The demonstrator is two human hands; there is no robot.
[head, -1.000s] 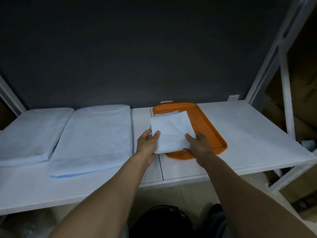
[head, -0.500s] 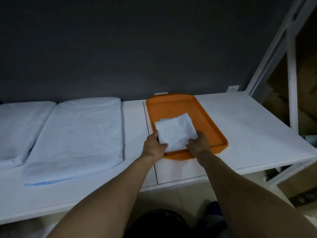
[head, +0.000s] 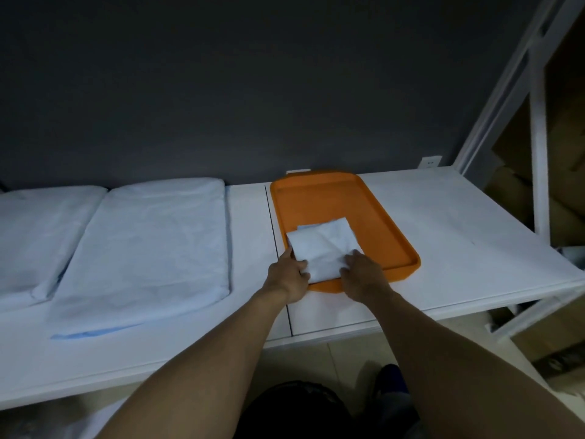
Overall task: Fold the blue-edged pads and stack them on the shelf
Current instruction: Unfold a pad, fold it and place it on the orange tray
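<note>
Folded pad (head: 324, 247) sits in the orange tray (head: 373, 217), near-left part of it, at 12 o'clock from me. I've got both hands on its near edge: left hand (head: 289, 275) pinching the pad's near-left corner, thumb on top, fingers curled under/around the edge; right hand (head: 362, 275) clamped on the near-right corner, fingers over the top. Pad looks flat on the tray floor, 2nd layer peeking out along its far edge. Tray is on the white shelf (head: 459, 242), just right of the board seam. At 10 o'clock, two larger pad stacks (head: 148, 242) lie side by side, touching, blue edge showing at near-left of the closer one. Wall socket (head: 431, 161) at 1 o'clock, behind the shelf.
</note>
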